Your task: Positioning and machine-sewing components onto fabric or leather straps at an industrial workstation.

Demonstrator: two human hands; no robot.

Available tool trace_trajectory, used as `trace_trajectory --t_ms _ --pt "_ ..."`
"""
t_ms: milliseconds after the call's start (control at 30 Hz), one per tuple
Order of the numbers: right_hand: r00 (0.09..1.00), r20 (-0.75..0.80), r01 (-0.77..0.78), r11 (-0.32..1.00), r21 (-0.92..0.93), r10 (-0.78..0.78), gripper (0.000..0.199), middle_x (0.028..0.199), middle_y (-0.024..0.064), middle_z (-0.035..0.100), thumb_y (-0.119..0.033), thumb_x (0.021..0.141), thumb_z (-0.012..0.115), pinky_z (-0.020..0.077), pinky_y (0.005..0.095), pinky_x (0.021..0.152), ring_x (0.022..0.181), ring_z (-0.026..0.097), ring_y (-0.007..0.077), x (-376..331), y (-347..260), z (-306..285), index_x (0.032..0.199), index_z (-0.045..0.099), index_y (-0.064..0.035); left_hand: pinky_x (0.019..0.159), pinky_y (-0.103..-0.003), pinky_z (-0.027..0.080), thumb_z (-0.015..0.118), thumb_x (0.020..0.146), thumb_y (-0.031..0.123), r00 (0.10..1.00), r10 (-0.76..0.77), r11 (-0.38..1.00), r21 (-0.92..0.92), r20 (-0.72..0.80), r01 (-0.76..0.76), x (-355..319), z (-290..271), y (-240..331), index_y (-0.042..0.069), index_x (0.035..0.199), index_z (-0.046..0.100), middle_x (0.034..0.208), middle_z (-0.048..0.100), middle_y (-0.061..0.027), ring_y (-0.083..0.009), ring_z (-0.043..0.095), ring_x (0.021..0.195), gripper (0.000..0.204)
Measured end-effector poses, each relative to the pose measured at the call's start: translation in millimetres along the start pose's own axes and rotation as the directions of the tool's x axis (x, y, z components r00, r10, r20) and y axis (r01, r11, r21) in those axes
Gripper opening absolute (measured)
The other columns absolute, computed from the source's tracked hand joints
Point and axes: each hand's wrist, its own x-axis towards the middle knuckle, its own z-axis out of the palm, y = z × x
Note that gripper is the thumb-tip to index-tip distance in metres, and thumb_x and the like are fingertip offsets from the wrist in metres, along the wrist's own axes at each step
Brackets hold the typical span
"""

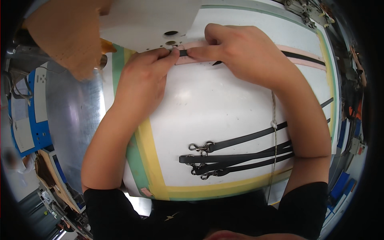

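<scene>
1. Black sleeves at lower edge, both bare forearms running up over white tabletop with yellow and green tape borders.
2. Nearest loose items: bundle of black flat straps with metal swivel snap hooks, lying left-right near front edge, well apart from both hands.
3. Thin twisted cord crossing bundle top to bottom, knot near upper strap.
4. Left hand: thumb and forefinger pressed together, pinching left end of narrow black strap.
5. Right hand: fingertips together, clamped on same strap just right of left pinch.
6. Strap held at far side of table, just under white machine head, near its two holes.
7. Long axis left-right; rest trails right past right hand over pink tape strip.
8. Pinches almost touching, short bit of strap between; hands equally near.
</scene>
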Motion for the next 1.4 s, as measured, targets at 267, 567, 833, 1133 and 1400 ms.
trace_trajectory --t_ms 267,567,833,1133,1400 --pt "0.999 0.026 -0.019 1.000 -0.023 0.019 0.035 0.092 0.0085 0.064 -0.008 0.090 0.062 0.0537 0.0411 0.072 0.086 0.070 0.0283 0.5 -0.6 -0.3 0.115 0.080 -0.0244 0.090 -0.041 0.054 0.068 0.094 -0.002 0.999 0.036 0.999 0.008 0.003 -0.036 0.3 -0.5 1.8 0.005 0.123 0.076 0.112 0.071 -0.0125 -0.0341 0.066 0.103 0.031" --pt "0.995 0.044 -0.094 0.995 0.028 0.093 0.038 0.096 0.0094 0.063 -0.004 0.093 0.059 0.0548 0.0423 0.077 0.093 0.069 0.0294 -0.8 -6.9 1.9 0.118 0.081 -0.0235 0.096 -0.044 0.051 0.067 0.087 0.000 0.996 0.089 0.965 0.248 0.015 -0.090 -1.5 3.1 12.2 0.005 0.127 0.073 0.115 0.068 -0.0103 -0.0309 0.065 0.108 0.041" --pt "0.989 -0.025 -0.143 0.977 0.158 0.149 0.037 0.103 0.0089 0.068 -0.001 0.088 0.063 0.0563 0.0424 0.082 0.100 0.070 0.0315 4.0 -4.1 3.5 0.115 0.081 -0.0191 0.099 -0.046 0.049 0.069 0.085 0.002 0.999 0.040 0.950 0.308 0.032 -0.048 -5.8 -0.4 21.1 0.004 0.134 0.068 0.124 0.066 -0.0109 -0.0311 0.063 0.116 0.049" --pt "0.724 0.459 -0.549 0.026 0.836 0.515 0.022 0.074 0.0048 0.061 -0.014 0.092 0.073 0.0478 0.0407 0.056 0.070 0.064 0.0210 63.3 -15.9 -3.8 0.112 0.075 -0.0043 0.101 -0.045 0.048 0.065 0.087 0.003 0.998 0.069 0.969 0.237 0.010 -0.069 -11.0 -1.9 17.2 0.001 0.134 0.067 0.122 0.065 -0.0118 -0.0315 0.062 0.114 0.047" --pt "0.579 0.607 -0.801 0.243 0.547 0.544 0.017 0.077 -0.0009 0.067 -0.008 0.090 0.083 0.0305 0.0250 0.047 0.061 0.046 0.0057 73.9 -12.0 -12.8 0.104 0.074 -0.0075 0.099 -0.044 0.048 0.061 0.086 0.001 0.996 0.090 0.983 0.162 0.018 -0.092 -7.2 3.9 19.4 -0.004 0.132 0.066 0.116 0.067 -0.0113 -0.0317 0.062 0.111 0.046"
